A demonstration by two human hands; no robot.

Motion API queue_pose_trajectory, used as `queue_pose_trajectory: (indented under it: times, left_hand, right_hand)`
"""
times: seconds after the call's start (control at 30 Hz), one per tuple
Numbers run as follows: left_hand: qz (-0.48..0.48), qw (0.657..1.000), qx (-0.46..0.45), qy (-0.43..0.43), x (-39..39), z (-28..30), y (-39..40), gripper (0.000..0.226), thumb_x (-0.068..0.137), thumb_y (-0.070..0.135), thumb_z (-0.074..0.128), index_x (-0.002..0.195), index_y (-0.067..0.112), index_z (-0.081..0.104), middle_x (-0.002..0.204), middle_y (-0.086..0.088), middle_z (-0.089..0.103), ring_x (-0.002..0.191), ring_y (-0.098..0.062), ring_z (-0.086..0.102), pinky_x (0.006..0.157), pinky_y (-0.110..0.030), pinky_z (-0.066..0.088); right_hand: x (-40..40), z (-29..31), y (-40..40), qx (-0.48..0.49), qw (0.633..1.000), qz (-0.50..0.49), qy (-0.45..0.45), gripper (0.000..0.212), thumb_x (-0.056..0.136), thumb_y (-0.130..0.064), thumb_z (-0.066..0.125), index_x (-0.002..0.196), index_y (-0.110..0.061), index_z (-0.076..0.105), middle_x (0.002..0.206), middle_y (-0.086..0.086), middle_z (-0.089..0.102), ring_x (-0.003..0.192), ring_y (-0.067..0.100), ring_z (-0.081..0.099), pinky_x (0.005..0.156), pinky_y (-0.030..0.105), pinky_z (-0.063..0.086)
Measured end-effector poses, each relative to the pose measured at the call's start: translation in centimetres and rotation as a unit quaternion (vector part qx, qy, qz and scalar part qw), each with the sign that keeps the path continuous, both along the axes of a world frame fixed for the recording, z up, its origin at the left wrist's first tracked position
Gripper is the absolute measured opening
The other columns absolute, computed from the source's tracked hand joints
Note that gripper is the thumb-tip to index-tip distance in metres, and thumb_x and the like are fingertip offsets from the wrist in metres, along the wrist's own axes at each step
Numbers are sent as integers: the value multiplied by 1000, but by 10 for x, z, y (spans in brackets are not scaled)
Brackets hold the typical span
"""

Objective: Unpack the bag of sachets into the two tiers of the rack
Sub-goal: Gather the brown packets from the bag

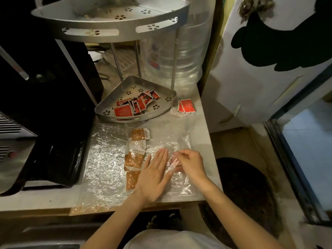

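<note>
A clear plastic bag (pixel 106 159) lies flattened on the counter. A row of brown and white sachets (pixel 133 159) rests on it. My left hand (pixel 152 175) lies flat, fingers apart, on the bag beside the sachets. My right hand (pixel 190 162) pinches the crinkled plastic of the bag close to my left fingertips. The metal rack's lower tier (pixel 161 112) holds several red sachets (pixel 133 106). Its upper tier (pixel 111 24) looks bare from this angle. Two red sachets (pixel 186 106) lie on the counter right of the lower tier.
A black appliance (pixel 45 105) stands at the left, touching the bag's edge. A large clear water bottle (pixel 176 56) stands behind the rack. The counter ends just right of my right hand, above a dark round mat (pixel 246 194). A white door (pixel 260 69) is at right.
</note>
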State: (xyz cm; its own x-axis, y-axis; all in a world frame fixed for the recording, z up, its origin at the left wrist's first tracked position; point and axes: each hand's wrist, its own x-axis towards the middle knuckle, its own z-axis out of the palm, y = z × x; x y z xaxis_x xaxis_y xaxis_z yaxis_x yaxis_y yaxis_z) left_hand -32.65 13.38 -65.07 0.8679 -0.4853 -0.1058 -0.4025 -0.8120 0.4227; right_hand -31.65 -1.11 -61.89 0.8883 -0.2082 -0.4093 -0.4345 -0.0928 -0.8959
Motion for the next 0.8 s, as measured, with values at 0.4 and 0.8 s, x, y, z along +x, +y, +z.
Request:
queue_pose_trajectory:
  times: [0.4, 0.8]
  left_hand:
    - [-28, 997, 75, -2, 0, -6, 1, 65, 83, 56, -15, 140, 27, -17, 150, 5, -25, 137, -12, -27, 117, -42, -7]
    - [-26, 997, 74, -3, 2, -13, -1, 71, 79, 63, -18, 141, 30, -16, 152, 4, -22, 138, -12, -26, 116, -40, -11]
  right_hand:
    - [4, 13, -101, 18, 990, -116, 73, 13, 88, -4, 52, 94, -6, 63, 69, 6, 60, 60, 16, 55, 60, 29, 50]
    - [16, -12, -147, -174, 975, -88, 105, 30, 79, 3, 62, 109, -4, 59, 75, 1, 61, 64, 13, 59, 65, 29, 52]
